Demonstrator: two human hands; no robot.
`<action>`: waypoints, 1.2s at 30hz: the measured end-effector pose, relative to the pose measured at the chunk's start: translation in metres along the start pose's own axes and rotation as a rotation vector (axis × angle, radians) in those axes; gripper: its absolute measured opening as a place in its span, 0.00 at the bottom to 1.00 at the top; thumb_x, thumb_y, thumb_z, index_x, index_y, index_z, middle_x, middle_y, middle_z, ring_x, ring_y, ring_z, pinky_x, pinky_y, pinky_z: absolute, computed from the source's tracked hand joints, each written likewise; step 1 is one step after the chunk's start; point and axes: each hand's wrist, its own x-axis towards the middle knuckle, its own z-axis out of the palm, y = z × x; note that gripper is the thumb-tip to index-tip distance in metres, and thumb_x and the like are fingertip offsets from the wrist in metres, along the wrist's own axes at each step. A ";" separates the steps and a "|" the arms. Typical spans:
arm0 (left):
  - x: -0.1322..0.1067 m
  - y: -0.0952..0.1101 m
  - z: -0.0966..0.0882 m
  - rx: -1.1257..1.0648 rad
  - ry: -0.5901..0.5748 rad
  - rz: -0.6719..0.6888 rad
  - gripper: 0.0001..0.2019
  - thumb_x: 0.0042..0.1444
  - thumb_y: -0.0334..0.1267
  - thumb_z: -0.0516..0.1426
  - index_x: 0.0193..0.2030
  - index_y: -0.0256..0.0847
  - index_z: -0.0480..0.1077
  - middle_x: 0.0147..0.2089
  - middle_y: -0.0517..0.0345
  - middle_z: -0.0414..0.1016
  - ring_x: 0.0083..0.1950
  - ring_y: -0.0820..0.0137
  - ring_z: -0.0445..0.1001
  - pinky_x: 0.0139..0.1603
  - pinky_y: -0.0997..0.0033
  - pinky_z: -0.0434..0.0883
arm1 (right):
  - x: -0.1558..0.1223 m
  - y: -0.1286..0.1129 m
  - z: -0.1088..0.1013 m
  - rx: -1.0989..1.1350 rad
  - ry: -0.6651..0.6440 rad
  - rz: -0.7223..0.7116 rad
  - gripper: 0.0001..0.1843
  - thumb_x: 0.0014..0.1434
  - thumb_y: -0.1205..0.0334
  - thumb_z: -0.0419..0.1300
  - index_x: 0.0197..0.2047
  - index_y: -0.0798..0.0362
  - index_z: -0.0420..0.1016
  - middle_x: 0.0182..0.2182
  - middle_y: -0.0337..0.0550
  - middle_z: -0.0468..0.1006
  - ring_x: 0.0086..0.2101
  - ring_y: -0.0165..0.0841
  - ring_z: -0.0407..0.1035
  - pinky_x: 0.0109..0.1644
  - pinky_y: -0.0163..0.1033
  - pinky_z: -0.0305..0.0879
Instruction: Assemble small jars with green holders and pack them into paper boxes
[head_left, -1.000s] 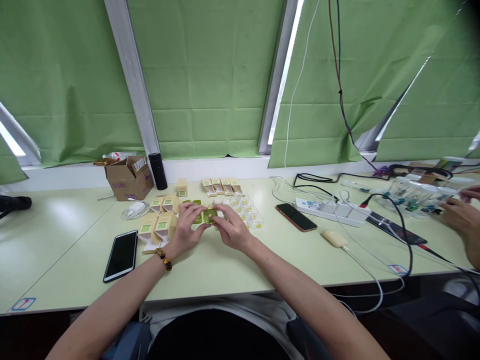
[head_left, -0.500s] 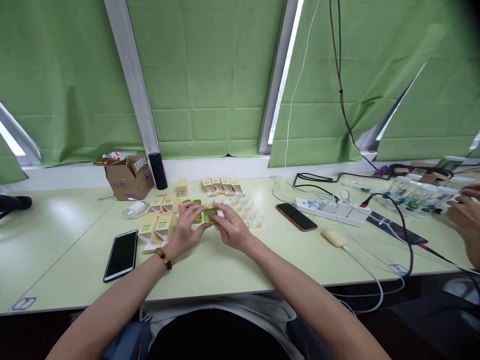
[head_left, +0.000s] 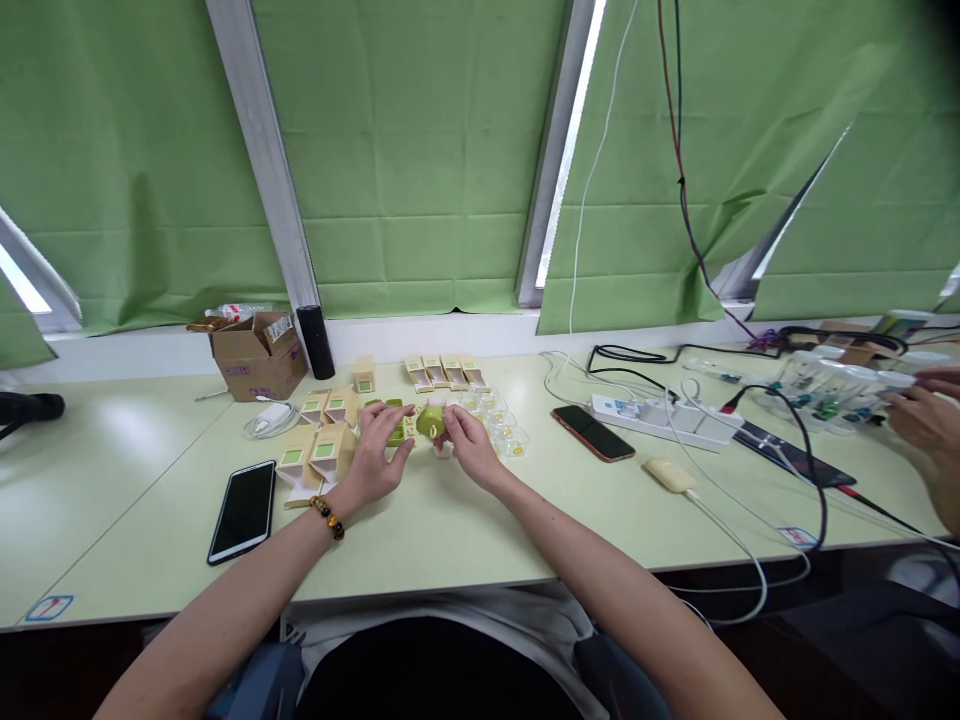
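Note:
My right hand (head_left: 472,447) pinches a small rounded green case (head_left: 430,422) above the table, its outer face towards me. Part of the case is hidden by my fingers. Just left of it, my left hand (head_left: 376,455) is open, fingers and thumb apart, over other green case pieces (head_left: 395,436). Small pale yellow pieces (head_left: 409,424) lie between the hands. Behind my right hand sit several clear plastic cups (head_left: 504,425) with yellow centres. Cream cartons with green labels (head_left: 327,452) stand left of my left hand.
More cream cartons (head_left: 444,374) stand at the back. A white-edged phone (head_left: 241,512) lies left, another phone (head_left: 592,433) right. Past it are a power strip (head_left: 664,425), loose cables and a cream mouse-shaped object (head_left: 670,477). At far right, another person's hand (head_left: 926,415) touches clear cups (head_left: 844,395).
Both hands held the green case with its hollow side showing. The left hand has let go, and the right hand has turned the case so its outer side shows.

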 end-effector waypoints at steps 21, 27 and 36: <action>0.000 -0.002 0.007 -0.125 -0.025 -0.252 0.21 0.63 0.35 0.65 0.62 0.46 0.73 0.59 0.48 0.71 0.61 0.56 0.73 0.63 0.52 0.74 | 0.006 -0.008 -0.007 0.107 0.023 0.124 0.28 0.64 0.32 0.61 0.39 0.52 0.79 0.27 0.42 0.81 0.23 0.30 0.66 0.28 0.38 0.62; 0.002 -0.016 0.012 -0.492 0.073 -0.547 0.21 0.58 0.36 0.68 0.58 0.45 0.74 0.58 0.50 0.75 0.57 0.62 0.76 0.61 0.58 0.75 | 0.015 -0.019 -0.039 -0.293 0.245 -0.010 0.11 0.65 0.53 0.62 0.42 0.50 0.81 0.30 0.41 0.81 0.29 0.34 0.70 0.37 0.41 0.67; 0.003 -0.020 0.017 -0.861 0.161 -0.706 0.27 0.52 0.35 0.71 0.56 0.44 0.68 0.56 0.49 0.78 0.60 0.61 0.77 0.62 0.56 0.75 | 0.012 -0.040 -0.046 -1.372 -0.331 0.043 0.11 0.58 0.63 0.67 0.45 0.50 0.85 0.43 0.49 0.85 0.48 0.45 0.72 0.50 0.45 0.60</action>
